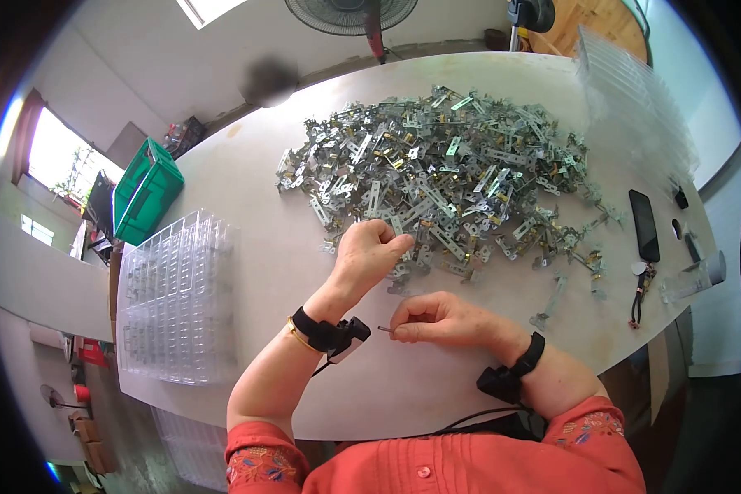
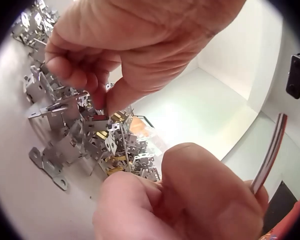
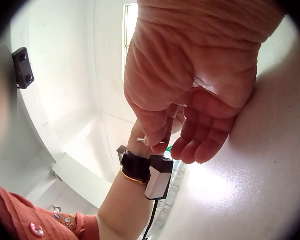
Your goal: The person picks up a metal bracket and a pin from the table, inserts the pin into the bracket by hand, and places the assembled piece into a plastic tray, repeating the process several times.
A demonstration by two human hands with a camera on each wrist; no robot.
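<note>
My left hand (image 1: 372, 257) reaches over the near edge of a big heap of metal brackets (image 1: 436, 173). In the left wrist view, its thumb and forefinger pinch a metal bracket (image 2: 96, 123), partly hidden under the fingertips. Closer to my body, my right hand (image 1: 445, 319) holds a slim metal rod (image 1: 384, 329) between thumb and forefinger. The rod's bare end (image 2: 271, 150) sticks out past the fingertips, while the rest is covered by them. Seen from the right wrist, the other fingers (image 3: 202, 142) of this hand are loosely bent.
Stacked clear plastic trays (image 1: 177, 300) stand on the white table's (image 1: 337, 403) left side. More clear trays (image 1: 634, 115) are at the back right. A phone (image 1: 645, 226), keys (image 1: 640, 288) and a clear bottle (image 1: 693, 278) lie at right. A green crate (image 1: 146, 191) is beyond the left edge.
</note>
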